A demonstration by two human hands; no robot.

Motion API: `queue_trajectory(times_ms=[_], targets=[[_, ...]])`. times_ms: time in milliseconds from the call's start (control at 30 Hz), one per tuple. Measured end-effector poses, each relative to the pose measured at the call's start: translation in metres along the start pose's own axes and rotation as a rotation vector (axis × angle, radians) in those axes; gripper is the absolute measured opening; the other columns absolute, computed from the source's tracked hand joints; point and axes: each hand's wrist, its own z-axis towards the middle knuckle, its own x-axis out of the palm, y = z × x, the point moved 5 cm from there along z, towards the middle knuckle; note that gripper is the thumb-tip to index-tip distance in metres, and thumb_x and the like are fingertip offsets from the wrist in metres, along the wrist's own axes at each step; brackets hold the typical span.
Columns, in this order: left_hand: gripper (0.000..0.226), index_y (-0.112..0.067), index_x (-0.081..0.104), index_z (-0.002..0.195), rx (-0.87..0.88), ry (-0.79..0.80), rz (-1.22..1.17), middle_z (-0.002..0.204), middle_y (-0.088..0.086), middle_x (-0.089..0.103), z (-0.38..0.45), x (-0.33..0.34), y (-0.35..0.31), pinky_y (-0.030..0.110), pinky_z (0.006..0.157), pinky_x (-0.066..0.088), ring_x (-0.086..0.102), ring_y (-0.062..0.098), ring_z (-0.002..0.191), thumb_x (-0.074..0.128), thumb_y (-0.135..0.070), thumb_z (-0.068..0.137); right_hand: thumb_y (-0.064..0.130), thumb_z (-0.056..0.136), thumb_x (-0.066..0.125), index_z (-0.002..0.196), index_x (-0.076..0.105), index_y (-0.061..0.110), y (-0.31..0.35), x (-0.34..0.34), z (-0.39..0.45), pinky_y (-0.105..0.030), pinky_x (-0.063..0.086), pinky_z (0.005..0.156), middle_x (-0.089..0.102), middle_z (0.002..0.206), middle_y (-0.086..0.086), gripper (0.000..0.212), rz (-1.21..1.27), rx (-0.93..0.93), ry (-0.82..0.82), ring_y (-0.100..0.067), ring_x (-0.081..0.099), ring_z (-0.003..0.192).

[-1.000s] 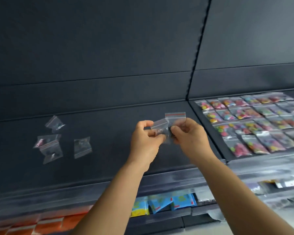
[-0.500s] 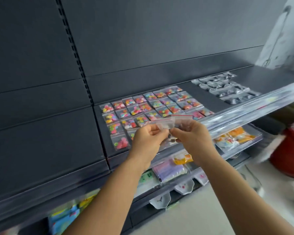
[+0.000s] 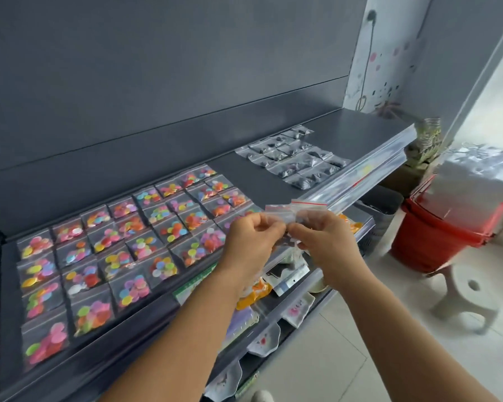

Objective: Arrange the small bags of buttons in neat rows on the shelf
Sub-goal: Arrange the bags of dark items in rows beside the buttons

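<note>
Two bare hands met in front of a dark shelf (image 3: 244, 175). The left hand (image 3: 251, 239) and right hand (image 3: 323, 242) had fingers curled, together pinching small clear bags (image 3: 295, 208) with red zip strips, held above the shelf's front edge. On the shelf, to the left, bags of bright buttons (image 3: 122, 248) lay in neat rows. Further right, apart from them, a block of dark bags (image 3: 295, 161) lay in rows. A red bucket (image 3: 439, 236) stood on the floor at right, beside a white stool (image 3: 468, 294).
</note>
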Motion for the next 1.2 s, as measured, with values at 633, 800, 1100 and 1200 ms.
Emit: queue_trajectory(times_ms=[633,800,1100,1200], targets=[[0.006,-0.018,0.066,0.076,0.005,-0.049,0.087,0.071,-0.006,0.067,0.25,0.088,-0.025,0.032,0.072,0.052,0.06,0.014,0.07,0.068,-0.016,0.082,0.008,0.085,0.061,0.086,0.069,0.016,0.014,-0.068,0.251,-0.044,0.054,0.071,0.07,0.079,-0.014,0.011,-0.05,-0.021,-0.075,-0.032,0.063,0.07],[0.009,-0.014,0.067,0.078,0.021,-0.153,0.171,0.075,0.006,0.069,0.299,0.103,-0.027,0.04,0.068,0.053,0.06,0.023,0.069,0.065,-0.022,0.08,0.013,0.083,0.065,0.072,0.066,0.013,0.009,-0.082,0.32,-0.034,0.051,0.061,0.064,0.061,0.0,0.011,-0.069,-0.06,-0.024,-0.014,0.056,0.057],[0.004,-0.018,0.064,0.083,-0.02,-0.442,0.388,0.076,-0.004,0.068,0.392,0.146,-0.027,0.021,0.057,0.045,0.06,0.013,0.067,0.06,-0.018,0.084,0.02,0.088,0.053,0.08,0.065,0.007,-0.013,-0.119,0.467,-0.024,0.032,0.049,0.049,0.057,-0.001,0.02,-0.331,-0.084,0.162,-0.012,0.037,0.049],[0.008,-0.014,0.064,0.085,-0.037,-0.523,0.512,0.081,-0.003,0.068,0.417,0.158,-0.028,0.022,0.056,0.041,0.06,0.015,0.072,0.058,-0.017,0.084,0.024,0.085,0.059,0.073,0.066,0.016,-0.021,-0.125,0.504,-0.021,0.036,0.046,0.055,0.051,0.01,0.016,-0.392,-0.078,0.185,-0.005,0.042,0.042]])
